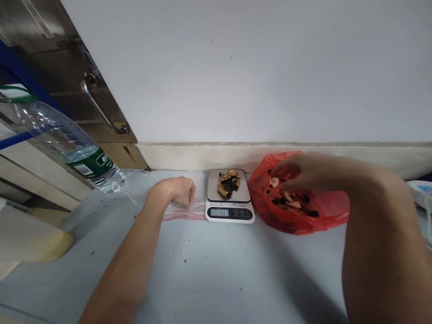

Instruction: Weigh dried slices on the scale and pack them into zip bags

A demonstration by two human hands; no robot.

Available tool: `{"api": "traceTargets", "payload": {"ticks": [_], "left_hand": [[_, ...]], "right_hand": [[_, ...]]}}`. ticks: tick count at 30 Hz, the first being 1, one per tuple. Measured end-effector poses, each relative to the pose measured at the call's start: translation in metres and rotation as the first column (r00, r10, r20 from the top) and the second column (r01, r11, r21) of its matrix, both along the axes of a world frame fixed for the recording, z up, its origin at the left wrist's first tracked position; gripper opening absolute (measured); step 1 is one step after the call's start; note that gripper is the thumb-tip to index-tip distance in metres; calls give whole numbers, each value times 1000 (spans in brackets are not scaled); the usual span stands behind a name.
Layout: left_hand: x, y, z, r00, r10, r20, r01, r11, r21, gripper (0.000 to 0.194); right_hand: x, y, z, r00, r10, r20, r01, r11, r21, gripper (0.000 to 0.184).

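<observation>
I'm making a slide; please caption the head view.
Brown, dried-looking pieces rest on a digital scale between the left hand, by clear plastic, and the right hand, over an open red bag.

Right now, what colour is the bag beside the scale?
The bag is bright red; it shows in the head view, the only one.

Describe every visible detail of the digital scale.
The digital scale is white and plastic-looking, with rounded corners and a square, metallic-looking plate. Its black front panel holds a display with digits seemingly 117, decimal point unclear, and three buttons. It lies flat on the grey table, panel toward the camera, with dried brown pieces heaped on the plate. A clear bag at left and a red bag at right lie close beside it; contact is hard to judge.
</observation>
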State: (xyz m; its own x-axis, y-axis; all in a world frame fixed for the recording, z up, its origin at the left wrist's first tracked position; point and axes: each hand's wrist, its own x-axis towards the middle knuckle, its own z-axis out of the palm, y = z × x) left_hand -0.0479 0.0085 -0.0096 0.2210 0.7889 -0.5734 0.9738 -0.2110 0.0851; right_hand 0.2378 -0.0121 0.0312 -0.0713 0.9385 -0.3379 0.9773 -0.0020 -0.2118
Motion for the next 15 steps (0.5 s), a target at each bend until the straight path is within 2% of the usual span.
{"api": "traceTargets", "payload": {"ticks": [3, 6, 9, 13, 15], "left_hand": [[-1, 0, 3, 1000, 8, -11, -8, 1000, 5, 34], [-4, 2, 5, 1000, 20, -3, -20, 1000, 8, 42], [-8, 4, 5, 999, 31, 17, -31, 1000, 2, 44], [-10, 5, 6, 998, 46, 31, -46, 999, 1, 39], [-9, 4, 6, 998, 51, 27, -51, 999, 4, 39]], "right_hand": [[-21, -3, 4, 999, 1, -48, 6, 992, 129, 10], [-47, 1, -2, 987, 117, -114, -91, 973, 212, 21], [-63, 16, -21, 971, 207, -116, -173, 952, 252, 32], [-67, 39, -48, 952, 277, -127, -240, 938, 249, 56], [-65, 45, -57, 941, 300, -159, -258, 936, 241, 55]]}}
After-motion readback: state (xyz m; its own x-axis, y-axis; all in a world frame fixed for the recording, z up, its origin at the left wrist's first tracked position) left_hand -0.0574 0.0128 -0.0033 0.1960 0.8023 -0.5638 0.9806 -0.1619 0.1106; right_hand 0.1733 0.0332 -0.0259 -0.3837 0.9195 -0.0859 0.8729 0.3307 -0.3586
